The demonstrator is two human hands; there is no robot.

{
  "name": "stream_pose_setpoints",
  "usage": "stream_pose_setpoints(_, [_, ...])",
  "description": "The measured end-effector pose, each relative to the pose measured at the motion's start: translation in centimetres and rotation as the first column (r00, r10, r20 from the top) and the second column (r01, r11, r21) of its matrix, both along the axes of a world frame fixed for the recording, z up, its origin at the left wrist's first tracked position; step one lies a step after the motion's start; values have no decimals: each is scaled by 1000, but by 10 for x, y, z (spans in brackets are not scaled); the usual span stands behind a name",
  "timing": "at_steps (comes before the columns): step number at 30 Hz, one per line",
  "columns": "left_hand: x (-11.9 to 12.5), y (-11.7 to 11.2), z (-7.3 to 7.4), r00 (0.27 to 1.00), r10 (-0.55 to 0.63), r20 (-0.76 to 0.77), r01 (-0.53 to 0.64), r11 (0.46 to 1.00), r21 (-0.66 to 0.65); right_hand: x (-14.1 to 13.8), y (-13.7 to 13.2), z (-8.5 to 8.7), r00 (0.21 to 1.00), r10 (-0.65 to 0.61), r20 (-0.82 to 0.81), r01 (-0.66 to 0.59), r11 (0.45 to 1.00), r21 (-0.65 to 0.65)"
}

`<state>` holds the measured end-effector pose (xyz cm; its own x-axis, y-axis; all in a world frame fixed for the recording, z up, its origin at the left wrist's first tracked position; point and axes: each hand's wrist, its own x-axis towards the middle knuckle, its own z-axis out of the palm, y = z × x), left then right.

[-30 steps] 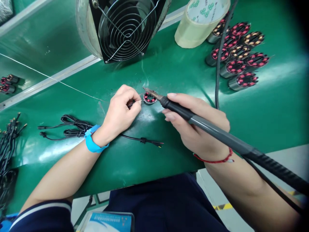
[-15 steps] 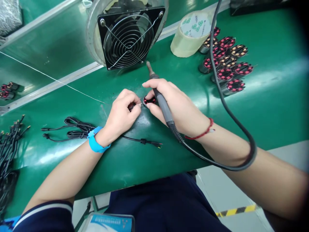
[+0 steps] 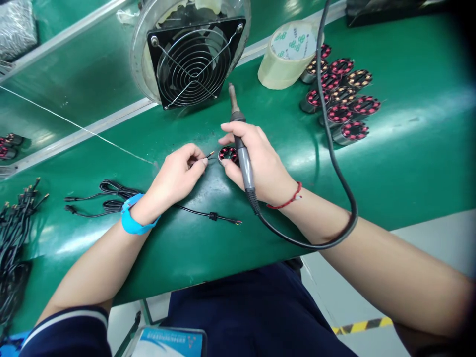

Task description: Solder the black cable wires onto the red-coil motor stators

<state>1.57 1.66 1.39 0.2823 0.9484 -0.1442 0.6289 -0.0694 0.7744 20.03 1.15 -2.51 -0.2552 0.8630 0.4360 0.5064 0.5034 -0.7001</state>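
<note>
My left hand [image 3: 178, 173], a blue band [image 3: 136, 215] at its wrist, pinches a thin dark wire [image 3: 210, 154] whose bare tip points toward the right hand. In my right hand [image 3: 266, 161] a grey soldering iron [image 3: 245, 166] rests between thumb and fingers, its tip pointing up and away. The thumb and fingers of that same hand also steady a small motor stator [image 3: 227, 153] with red windings on the green bench. A short gap lies between wire tip and stator. Under the left hand, a black cable [image 3: 193, 212] runs right to stripped ends.
A caged fan [image 3: 195, 69] stands behind the hands, with a roll of clear tape [image 3: 288, 54] to its right. Several stators [image 3: 349, 133] cluster at back right. Coiled black cables [image 3: 111, 191] and a cable bundle [image 3: 17, 238] lie left. The iron's cord [image 3: 340, 173] loops over my right forearm.
My left hand has drawn back leftward from the stator, and its wire tip now shows. The right hand still keeps the iron and stator; the view has shifted slightly.
</note>
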Motion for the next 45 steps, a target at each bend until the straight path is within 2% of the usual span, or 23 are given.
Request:
stream_pose_setpoints(3, [1,1,5,968,143,205,-86,961,-263,-1,0,-1,999,39,1,-39,998,-54])
stream_pose_setpoints(5, [1,2,7,937,229,263,-139,937,-321,-2,-2,1,999,49,9,-48,995,-83])
stream_pose_setpoints(8, [1,4,8,913,289,289,-176,916,-360,-1,-4,3,998,68,12,-67,994,-86])
stream_pose_setpoints(15, [8,1,5,922,310,230,-237,925,-296,5,-5,7,997,77,4,-76,994,-84])
stream_pose_setpoints(21, [10,1,1,936,302,183,-251,934,-255,-1,-4,0,995,99,-5,-99,995,-26])
stream_pose_setpoints(29, [7,0,7,919,293,264,-181,908,-379,-9,-4,-2,995,50,86,-50,999,2])
stream_pose_setpoints(37, [6,0,7,919,290,268,-174,907,-385,-14,-8,-1,984,48,170,-64,994,87])
stream_pose_setpoints(45, [3,0,7,951,227,209,-140,921,-363,-12,-7,-1,996,28,91,-30,999,28])
